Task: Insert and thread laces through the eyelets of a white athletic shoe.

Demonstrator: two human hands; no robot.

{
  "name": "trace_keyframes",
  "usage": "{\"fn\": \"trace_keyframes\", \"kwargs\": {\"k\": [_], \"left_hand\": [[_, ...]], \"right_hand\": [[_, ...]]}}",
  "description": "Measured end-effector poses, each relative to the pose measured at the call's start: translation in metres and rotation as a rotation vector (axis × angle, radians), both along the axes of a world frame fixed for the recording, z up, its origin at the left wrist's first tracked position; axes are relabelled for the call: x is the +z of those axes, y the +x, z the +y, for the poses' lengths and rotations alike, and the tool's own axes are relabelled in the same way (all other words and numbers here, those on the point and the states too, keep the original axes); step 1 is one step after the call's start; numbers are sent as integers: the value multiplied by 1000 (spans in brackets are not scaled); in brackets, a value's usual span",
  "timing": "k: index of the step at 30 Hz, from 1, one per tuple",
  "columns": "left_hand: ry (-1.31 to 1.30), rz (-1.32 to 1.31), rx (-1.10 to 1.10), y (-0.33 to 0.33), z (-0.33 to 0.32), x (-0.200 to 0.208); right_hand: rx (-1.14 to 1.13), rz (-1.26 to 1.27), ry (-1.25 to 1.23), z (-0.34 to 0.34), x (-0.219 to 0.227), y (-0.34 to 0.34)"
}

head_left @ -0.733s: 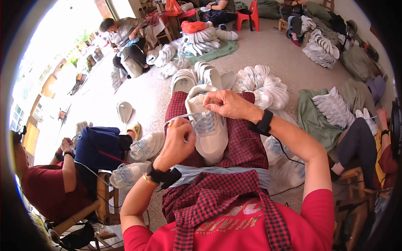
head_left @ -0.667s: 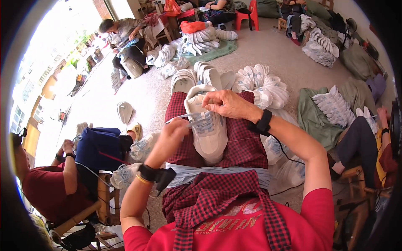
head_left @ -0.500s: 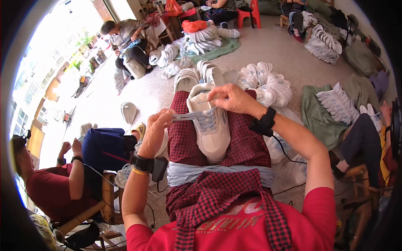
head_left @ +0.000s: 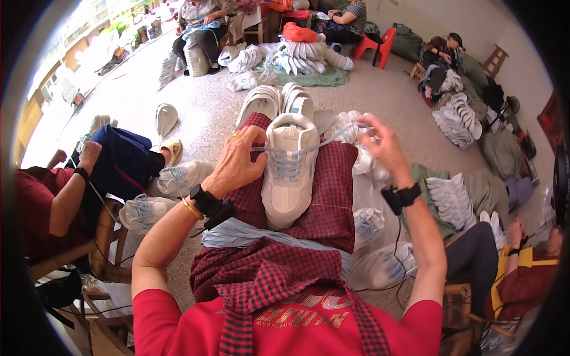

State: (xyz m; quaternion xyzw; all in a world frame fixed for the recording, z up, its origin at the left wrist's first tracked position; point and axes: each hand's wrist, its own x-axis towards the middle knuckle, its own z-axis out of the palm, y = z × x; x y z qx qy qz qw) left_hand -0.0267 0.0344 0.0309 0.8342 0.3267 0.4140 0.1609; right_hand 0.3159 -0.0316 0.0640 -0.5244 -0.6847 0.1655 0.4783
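Observation:
A white sneaker (head_left: 287, 190) rests on my lap between my thighs, toe toward me, with pale blue-grey laces threaded through its lower eyelets. My left hand (head_left: 238, 159) is closed at the shoe's left side, pinching one end of the shoelace (head_left: 325, 143). Out to the right of the shoe, my right hand (head_left: 383, 145) is raised, with the lace's other end between thumb and fingers. The lace runs slack across the shoe's tongue to it. A bundle of light blue laces (head_left: 279, 242) lies across my lap over the red-and-black checked apron (head_left: 332, 207).
More white shoes (head_left: 261, 102) stand just beyond my knees, and laced ones (head_left: 389, 266) lie by my right leg. Co-workers sit at both sides, one beside a dark blue cloth (head_left: 123, 155). Shoe piles (head_left: 297, 58) and a red chair (head_left: 377, 48) are farther off.
My right hand has moved from over the shoe's opening out to the right, drawing a lace end with it. My left hand has come in close to the shoe. The view has shifted.

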Motion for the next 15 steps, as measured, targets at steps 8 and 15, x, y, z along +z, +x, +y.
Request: {"fn": "trace_keyframes", "kwargs": {"k": [8,15], "left_hand": [[-49,3,-189,8,-2,5],[3,9,-162,11,7,15]], "right_hand": [[262,-522,58,5,21,-107],[190,-812,30,5,19,-108]]}}
